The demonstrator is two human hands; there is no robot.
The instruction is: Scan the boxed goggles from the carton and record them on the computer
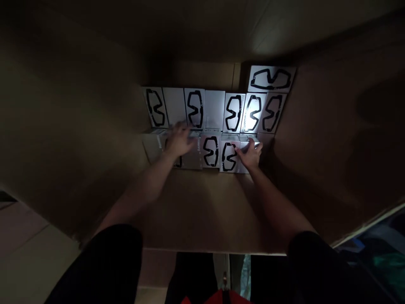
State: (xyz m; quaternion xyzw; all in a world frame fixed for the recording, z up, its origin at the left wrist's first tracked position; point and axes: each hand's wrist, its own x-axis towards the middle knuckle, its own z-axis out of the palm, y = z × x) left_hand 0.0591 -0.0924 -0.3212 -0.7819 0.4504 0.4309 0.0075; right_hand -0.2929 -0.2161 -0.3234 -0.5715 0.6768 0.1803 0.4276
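Dim brown cardboard walls surround the inside of a deep carton (202, 211), where light falls brightest on the right part of the far row of white goggle-print boxes (233, 112). Seven stand side by side in that row: five show a black goggle-frame outline and two show plain white faces. One more box, the sideways box (270, 79), lies crosswise beyond the row's right end, close to the carton's right wall. Nearer me, a second row of white boxes runs just beside the first, some printed, some plain.

My left hand (179, 141), blurred, is over the left part of this near row with its fingers loosely spread; I cannot tell whether they touch the cardboard. My right hand (249, 156) is on the near row's right-end box (244, 168), fingers parted and the thumb reaching left to the edge of the printed box (229, 157) beside it. Black sleeves (110, 253) cover my upper arms, and something red (218, 297) shows at the bottom.
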